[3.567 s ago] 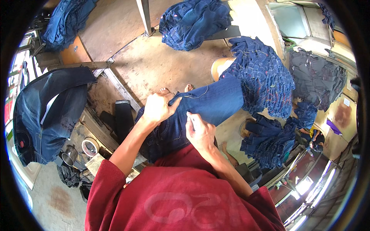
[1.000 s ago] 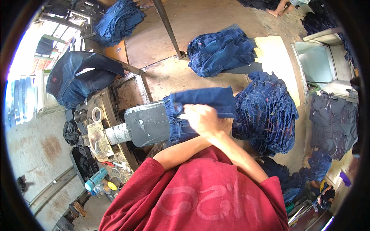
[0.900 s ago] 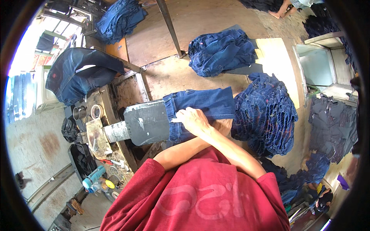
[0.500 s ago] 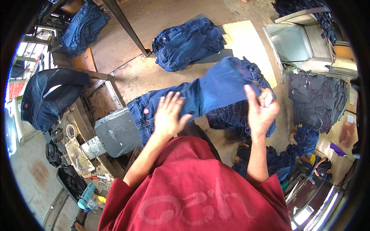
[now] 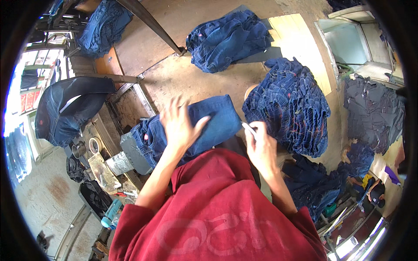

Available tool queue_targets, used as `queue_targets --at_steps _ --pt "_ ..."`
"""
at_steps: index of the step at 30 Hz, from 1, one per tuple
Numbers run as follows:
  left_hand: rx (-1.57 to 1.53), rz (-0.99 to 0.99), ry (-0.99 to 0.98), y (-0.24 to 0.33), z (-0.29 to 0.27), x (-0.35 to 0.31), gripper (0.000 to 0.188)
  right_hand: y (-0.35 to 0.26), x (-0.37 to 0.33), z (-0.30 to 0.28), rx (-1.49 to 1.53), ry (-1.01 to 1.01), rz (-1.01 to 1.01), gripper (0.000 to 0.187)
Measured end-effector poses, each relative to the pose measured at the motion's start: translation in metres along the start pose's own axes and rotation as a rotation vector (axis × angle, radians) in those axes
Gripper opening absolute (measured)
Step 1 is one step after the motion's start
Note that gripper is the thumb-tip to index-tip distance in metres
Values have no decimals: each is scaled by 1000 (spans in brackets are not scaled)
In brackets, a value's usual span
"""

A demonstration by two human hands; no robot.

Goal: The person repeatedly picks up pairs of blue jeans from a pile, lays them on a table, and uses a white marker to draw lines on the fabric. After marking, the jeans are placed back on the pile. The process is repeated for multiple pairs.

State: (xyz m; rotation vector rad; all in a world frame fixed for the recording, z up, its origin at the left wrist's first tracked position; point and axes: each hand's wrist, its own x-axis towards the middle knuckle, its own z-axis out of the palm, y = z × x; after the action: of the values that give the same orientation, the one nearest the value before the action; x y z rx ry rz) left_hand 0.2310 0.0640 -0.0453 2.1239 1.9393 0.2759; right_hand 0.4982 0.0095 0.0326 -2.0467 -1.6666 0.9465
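A pair of blue jeans lies across my lap, its waist end resting on a grey padded board at the left. The leg end lies toward the right. My left hand is over the jeans with fingers spread, slightly blurred. Just past the leg's right edge, my right hand is closed around a slim white tool. Its tip is near the denim; whether it touches, I cannot tell, and its exact kind is partly hidden by my fingers.
A tall pile of folded jeans stands to the right, another denim heap lies ahead. Dark jeans hang over a support at the left. Grey garments are stacked far right. A metal post rises ahead.
The jeans' leg end has come left and down, uncovering the pile at the right. My right hand has moved left and lower, with the white tool now showing. The view has shifted slightly.
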Motion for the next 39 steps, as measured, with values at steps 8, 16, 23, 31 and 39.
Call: queue_targets --at_steps 8,16,23,31,39 --pt "-237 257 -355 37 88 113 90 -12 12 87 -70 232 -394 25" --pt "-265 573 -274 22 97 148 76 -18 40 129 -182 321 -350 23" --pt "-369 453 -267 24 102 149 57 -22 57 142 -253 256 -277 27" --pt "-409 414 -269 22 105 148 49 -13 -2 122 -258 215 -295 34" --pt "-482 347 -261 24 111 147 55 -16 50 137 -236 268 -289 23"
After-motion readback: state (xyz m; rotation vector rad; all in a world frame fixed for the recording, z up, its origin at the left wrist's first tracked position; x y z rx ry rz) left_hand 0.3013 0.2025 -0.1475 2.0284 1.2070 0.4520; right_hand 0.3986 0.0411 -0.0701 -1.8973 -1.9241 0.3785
